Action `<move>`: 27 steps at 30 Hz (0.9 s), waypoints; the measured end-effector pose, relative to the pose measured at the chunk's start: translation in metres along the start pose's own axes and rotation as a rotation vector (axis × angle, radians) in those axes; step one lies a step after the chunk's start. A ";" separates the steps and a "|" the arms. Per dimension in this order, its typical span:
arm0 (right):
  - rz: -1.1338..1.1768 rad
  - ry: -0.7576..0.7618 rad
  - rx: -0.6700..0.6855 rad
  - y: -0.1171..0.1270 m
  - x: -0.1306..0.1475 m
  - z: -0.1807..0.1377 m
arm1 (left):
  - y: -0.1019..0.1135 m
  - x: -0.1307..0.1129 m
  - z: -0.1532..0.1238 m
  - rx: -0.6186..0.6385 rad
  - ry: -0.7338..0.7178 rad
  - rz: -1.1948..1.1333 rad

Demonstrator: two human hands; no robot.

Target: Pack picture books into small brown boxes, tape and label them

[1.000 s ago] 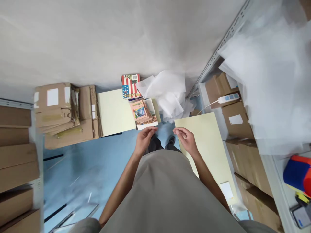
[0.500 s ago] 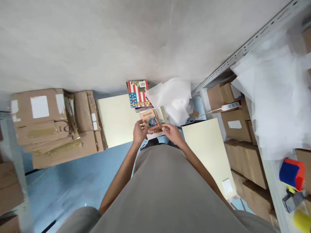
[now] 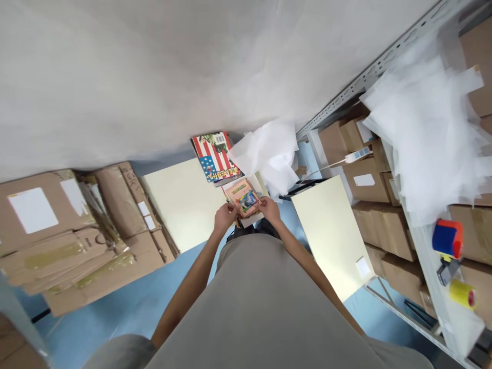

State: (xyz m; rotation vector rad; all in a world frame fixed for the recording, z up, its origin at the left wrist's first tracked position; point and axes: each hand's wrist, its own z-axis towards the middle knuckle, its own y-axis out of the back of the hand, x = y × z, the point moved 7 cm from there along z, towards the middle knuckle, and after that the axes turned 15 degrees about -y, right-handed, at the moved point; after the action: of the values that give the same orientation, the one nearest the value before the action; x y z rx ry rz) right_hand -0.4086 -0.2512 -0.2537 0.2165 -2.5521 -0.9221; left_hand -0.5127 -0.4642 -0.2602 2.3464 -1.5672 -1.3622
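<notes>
A small book (image 3: 240, 191) with an orange-pink cover and a colourful picture lies between my hands at the table's near edge. My left hand (image 3: 225, 217) pinches its lower left corner. At the lower right edge, the fingers of my right hand (image 3: 269, 209) are closed on the same book. Beneath it, other books or pale sheets (image 3: 252, 219) show in part. Just beyond stands a stack topped by a book (image 3: 216, 156) with a striped, starred cover. White foam wrapping sheets (image 3: 269, 151) lie bunched to the right of that stack.
Flattened cardboard boxes (image 3: 111, 205) cover the left of the pale table (image 3: 177, 197). A second pale tabletop (image 3: 332, 230) stands to the right. The right-hand shelf carries boxes (image 3: 380, 220), foam sheets (image 3: 430, 128), a tape dispenser (image 3: 446, 238) and yellow tape (image 3: 461, 293). A power strip (image 3: 357, 155) has a trailing cord.
My left hand has shifted from the book's left side to its lower left corner, and both hands now grip it. The book is turned slightly. The camera view has tilted.
</notes>
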 end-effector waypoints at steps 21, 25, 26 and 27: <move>0.647 0.143 0.124 0.049 -0.041 -0.053 | -0.051 -0.052 -0.017 0.147 -0.139 -0.141; 0.837 0.110 0.089 0.098 -0.091 -0.063 | -0.097 -0.098 -0.025 0.138 -0.217 -0.392; 0.872 0.102 0.065 0.112 -0.106 -0.067 | -0.111 -0.113 -0.028 0.160 -0.237 -0.440; 0.902 0.098 0.037 0.126 -0.122 -0.071 | -0.127 -0.130 -0.032 0.191 -0.266 -0.478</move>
State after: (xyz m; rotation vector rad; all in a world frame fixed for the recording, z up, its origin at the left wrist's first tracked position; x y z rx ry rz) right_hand -0.2686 -0.1609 -0.1635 -0.7947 -2.1872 -0.4794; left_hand -0.4133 -0.3168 -0.2125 2.8967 -1.2801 -1.7437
